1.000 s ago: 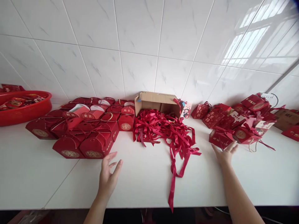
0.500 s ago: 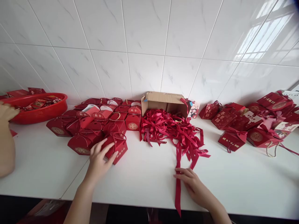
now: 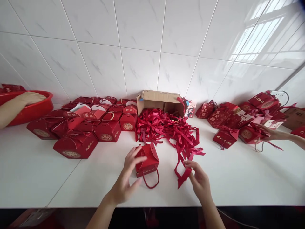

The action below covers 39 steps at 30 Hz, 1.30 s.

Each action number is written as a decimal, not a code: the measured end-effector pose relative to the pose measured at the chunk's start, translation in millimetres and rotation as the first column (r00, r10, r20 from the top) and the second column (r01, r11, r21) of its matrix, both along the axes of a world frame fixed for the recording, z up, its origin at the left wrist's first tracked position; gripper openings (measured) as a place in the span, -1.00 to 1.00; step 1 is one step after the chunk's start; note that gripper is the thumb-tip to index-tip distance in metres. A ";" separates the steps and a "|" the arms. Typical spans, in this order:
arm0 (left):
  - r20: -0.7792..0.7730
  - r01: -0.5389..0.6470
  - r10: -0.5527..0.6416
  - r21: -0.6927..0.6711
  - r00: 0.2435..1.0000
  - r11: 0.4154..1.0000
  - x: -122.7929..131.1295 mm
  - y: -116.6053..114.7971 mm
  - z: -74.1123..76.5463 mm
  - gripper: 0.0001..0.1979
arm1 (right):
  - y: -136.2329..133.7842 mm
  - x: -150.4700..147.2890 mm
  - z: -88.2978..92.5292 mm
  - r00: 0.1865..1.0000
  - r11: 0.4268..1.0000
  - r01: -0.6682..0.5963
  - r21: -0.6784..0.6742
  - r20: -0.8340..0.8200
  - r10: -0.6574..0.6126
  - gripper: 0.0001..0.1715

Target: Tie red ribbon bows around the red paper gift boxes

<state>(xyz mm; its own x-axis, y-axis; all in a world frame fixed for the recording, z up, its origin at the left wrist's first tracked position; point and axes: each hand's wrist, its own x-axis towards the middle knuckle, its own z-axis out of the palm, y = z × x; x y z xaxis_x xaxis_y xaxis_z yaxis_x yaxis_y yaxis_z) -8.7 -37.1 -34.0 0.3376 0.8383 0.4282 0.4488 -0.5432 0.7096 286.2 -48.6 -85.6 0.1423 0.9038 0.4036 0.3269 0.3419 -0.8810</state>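
Observation:
A small red gift box (image 3: 148, 158) stands on the white table before me, its cord handle (image 3: 152, 185) hanging down the near side. Fingers spread, my left hand (image 3: 127, 178) is at the box's left side; whether its fingertips touch the card I cannot tell. My right hand (image 3: 197, 178) pinches a dark red satin ribbon (image 3: 184, 178), whose short end hangs below the fingers. That ribbon leads back toward a tangled heap of ribbons (image 3: 164, 127) in front of an open cardboard box (image 3: 160, 96) lying on its side.
Rows of red gift boxes (image 3: 76, 144) stand to the left. Beyond them, another person's hand (image 3: 33, 97) reaches into a red basin (image 3: 45, 109). At right, a second person's hand (image 3: 267, 132) touches ribbon-tied boxes (image 3: 226, 136). A tiled wall (image 3: 140, 70) backs the table (image 3: 71, 187).
My left hand has brought the box from the left group to the middle and loosened its fingers. My right hand has lifted the ribbon's end. Another person's hand has appeared at right.

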 end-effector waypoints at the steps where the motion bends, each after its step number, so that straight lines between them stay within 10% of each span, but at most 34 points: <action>1: 0.059 -0.071 0.072 -0.019 0.996 0.997 4.1 4.6 0.3 -0.47 | 1.4 -0.1 5.3 0.994 0.999 0.034 -0.012 -0.099 -0.035 -0.88; 5: 0.030 -0.218 0.222 -0.100 0.975 0.971 17.1 25.2 1.3 -0.41 | 9.8 -8.2 29.3 0.959 0.987 0.156 -0.047 -0.233 -0.163 -0.76; 12: -0.204 0.052 -0.072 -0.101 0.976 0.993 20.4 32.9 15.2 -0.61 | 17.5 -37.2 61.3 0.998 0.987 -0.005 -0.160 -0.062 -0.005 -0.60; 39: -0.227 -0.169 0.203 0.162 0.953 0.972 41.6 34.5 21.0 -0.88 | 10.2 -50.5 53.3 0.979 0.913 -0.190 -0.360 0.000 0.204 -0.47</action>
